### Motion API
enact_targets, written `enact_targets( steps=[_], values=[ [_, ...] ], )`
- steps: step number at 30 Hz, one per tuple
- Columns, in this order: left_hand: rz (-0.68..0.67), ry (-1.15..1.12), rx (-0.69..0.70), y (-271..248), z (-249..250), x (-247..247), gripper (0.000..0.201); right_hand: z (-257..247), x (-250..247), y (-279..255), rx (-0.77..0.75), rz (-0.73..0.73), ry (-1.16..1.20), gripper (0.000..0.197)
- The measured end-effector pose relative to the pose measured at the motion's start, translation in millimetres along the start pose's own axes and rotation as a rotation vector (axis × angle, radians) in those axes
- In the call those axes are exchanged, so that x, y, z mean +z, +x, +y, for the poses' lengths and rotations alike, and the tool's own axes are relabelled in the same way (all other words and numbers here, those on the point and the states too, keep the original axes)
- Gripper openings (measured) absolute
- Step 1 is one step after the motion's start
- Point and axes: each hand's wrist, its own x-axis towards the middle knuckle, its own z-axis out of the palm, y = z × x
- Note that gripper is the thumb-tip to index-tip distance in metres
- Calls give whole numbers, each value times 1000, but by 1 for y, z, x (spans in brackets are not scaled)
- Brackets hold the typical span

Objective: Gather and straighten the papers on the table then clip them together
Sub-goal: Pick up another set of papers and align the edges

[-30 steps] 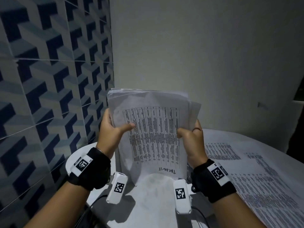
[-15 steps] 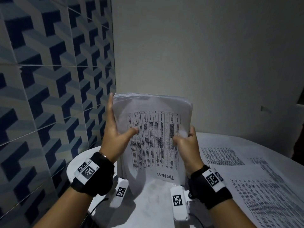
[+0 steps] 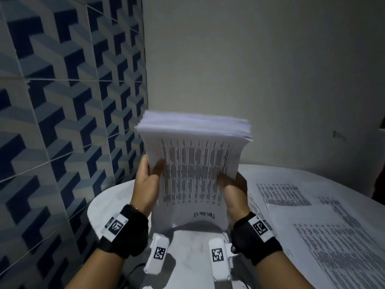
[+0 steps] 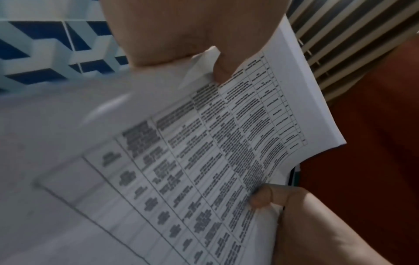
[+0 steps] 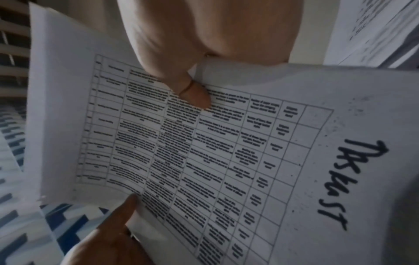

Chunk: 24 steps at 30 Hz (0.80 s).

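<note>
A thick stack of printed papers (image 3: 193,163) stands upright on its lower edge on the white round table (image 3: 193,243), its top sheet showing a table of text and handwriting near the bottom. My left hand (image 3: 148,178) grips the stack's left edge, thumb on the front sheet. My right hand (image 3: 233,184) grips the right edge the same way. In the left wrist view the stack (image 4: 204,143) fills the frame with my left hand's thumb (image 4: 223,71) on it. In the right wrist view my right hand's thumb (image 5: 192,93) presses the stack's front sheet (image 5: 204,152). No clip is visible.
More printed sheets (image 3: 312,222) lie spread flat over the table's right side. A blue patterned tile wall (image 3: 62,122) stands close on the left, a plain wall (image 3: 260,80) behind. Two white tagged devices (image 3: 158,253) hang under my wrists above the table's near part.
The stack has been squared up, with its loose sticking-out sheets now in line. Both hands slid down its side edges, the left from high on the edge to mid-height.
</note>
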Motion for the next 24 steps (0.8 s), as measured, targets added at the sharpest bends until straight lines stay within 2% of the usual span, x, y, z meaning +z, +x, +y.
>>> enact_targets(
  steps=[4,7,10,11,13,14,15,18,21,24],
  values=[
    [33,10,38,11,8,3,16,-12,4,3,-86,27,48,26],
    [36,38,10,9,0,-3,29,-12,5,4,-138,35,-18,12],
    [46,133,99,8,0,-3,45,-10,6,2,-206,-30,46,17],
    [59,144,128,9,2,-1,45,-9,6,2,-233,-40,44,19],
    [75,163,190,14,7,1,40,-12,7,2,-205,-41,18,18],
    [95,175,200,15,10,3,36,-14,10,1,-187,-29,1,23],
    [112,193,203,15,12,4,29,-16,13,0,-215,1,-66,27],
    [187,336,264,14,14,7,18,-21,25,-6,-311,45,-193,19],
    [224,375,269,11,14,10,19,-21,33,-13,-345,46,-222,16],
    [162,290,184,3,9,6,22,-15,31,-15,-283,22,-174,22]
  ],
)
